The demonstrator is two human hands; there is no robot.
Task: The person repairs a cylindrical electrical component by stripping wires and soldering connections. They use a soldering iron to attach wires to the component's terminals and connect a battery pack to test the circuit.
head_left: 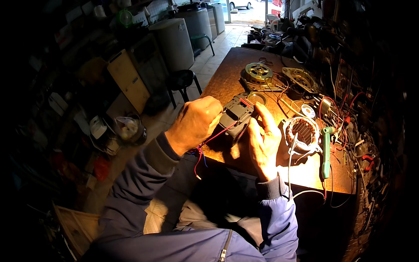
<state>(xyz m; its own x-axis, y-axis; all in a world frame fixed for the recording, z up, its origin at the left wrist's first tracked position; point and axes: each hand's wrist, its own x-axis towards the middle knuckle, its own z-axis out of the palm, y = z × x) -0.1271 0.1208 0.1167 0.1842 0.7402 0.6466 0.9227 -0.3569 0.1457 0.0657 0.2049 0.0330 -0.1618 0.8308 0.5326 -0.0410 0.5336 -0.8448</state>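
A black plastic box-shaped unit (235, 114) with a recessed top and a red piece on its upper edge is tilted over the near left part of the workbench. My left hand (197, 121) is closed in a pinch at its left edge; what the fingertips hold is hidden. On the opposite side, my right hand (265, 142) steadies the unit, index finger and thumb against its right side. A red wire (218, 132) runs from the unit past my left hand, and its bare-looking end dangles beyond the bench edge beside a blue wire (204, 158).
To the right stand a motor stator (302, 133) with white leads, a green-handled tool (326, 153) and a wire reel (308, 110). Brass-coloured motor covers (258, 73) lie farther back. Tangled cables (349, 131) crowd the right edge. A black stool (181, 80) is left of the bench (227, 65).
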